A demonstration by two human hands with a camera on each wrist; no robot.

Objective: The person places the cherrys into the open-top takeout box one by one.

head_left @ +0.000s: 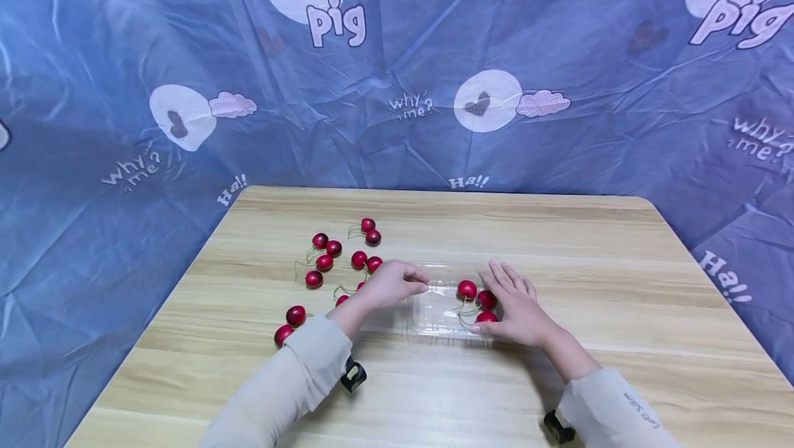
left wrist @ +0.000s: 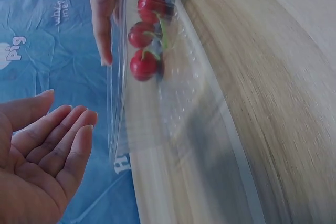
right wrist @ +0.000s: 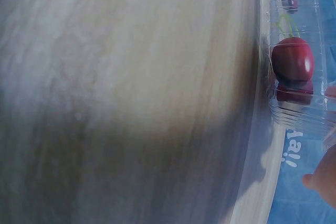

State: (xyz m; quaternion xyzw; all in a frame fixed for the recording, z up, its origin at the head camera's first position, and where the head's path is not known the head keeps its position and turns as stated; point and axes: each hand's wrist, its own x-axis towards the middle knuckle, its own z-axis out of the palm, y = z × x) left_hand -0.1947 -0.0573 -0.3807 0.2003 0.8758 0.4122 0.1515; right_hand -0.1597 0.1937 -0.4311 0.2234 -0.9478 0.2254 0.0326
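A wood-grain table (head_left: 620, 282) stands before a creased blue cloth (head_left: 384, 148) printed with "pig". On it a clear box (head_left: 434, 317) holds three cherries (head_left: 466, 289), more cherries (head_left: 313, 279) scattered to its left. The left hand (head_left: 389, 285), fingers loose and holding nothing, hovers by the box; the right hand (head_left: 520, 311) rests spread fingers on its right end.

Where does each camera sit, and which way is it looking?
Head: on the person's head, looking forward and down at the table, cherries, box and blue cloth; the left hand, right hand and sleeves show.
Left wrist: on that wrist, looking past the left hand's bare palm at the box; the right hand shows beyond.
Right wrist: on that wrist, looking across the table at the box; only bits of the right hand show, at the right edge.
Shared: both wrist views show boxed cherries and cloth, tipped sideways.
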